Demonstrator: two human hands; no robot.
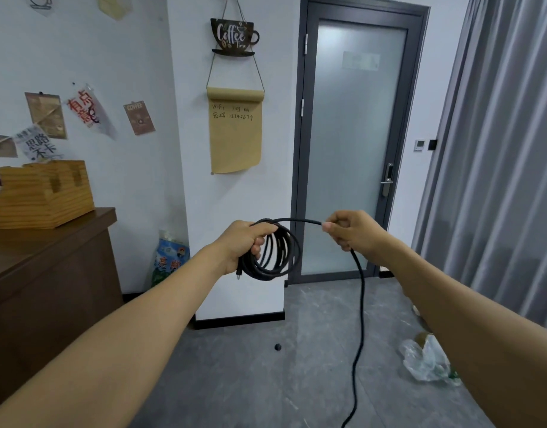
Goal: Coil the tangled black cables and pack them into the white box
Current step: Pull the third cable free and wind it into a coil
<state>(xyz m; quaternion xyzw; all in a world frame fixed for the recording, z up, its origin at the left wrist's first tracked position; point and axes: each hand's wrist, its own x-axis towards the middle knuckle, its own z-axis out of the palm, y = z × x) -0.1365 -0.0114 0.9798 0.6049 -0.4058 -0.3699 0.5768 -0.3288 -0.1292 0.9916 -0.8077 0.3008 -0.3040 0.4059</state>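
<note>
Between my two hands a short span of cable (297, 220) runs nearly level, and the next loop turns on that span: it leaves the top of the coil (273, 250) in my left hand (243, 242) and arrives at the pinch of my right hand (348, 228), just to the right and level with it. My left fingers are curled round the gathered turns, thumb over the top, so the coil hangs below and to the right of my knuckles as an upright ring, with a small plug end (239, 274) poking out under the heel of the palm. My right thumb and forefinger nip the strand; the other fingers are folded loosely behind. From under that hand the loose tail (360, 319) drops straight down, its long axis near vertical, and snakes along the floor (235, 381) toward me and out of view. I judge the right hand must carry its strand leftward to lay another turn. Matte black, round, thin and limp, the cable bends easily yet holds its ring shape. I see no white box
</note>
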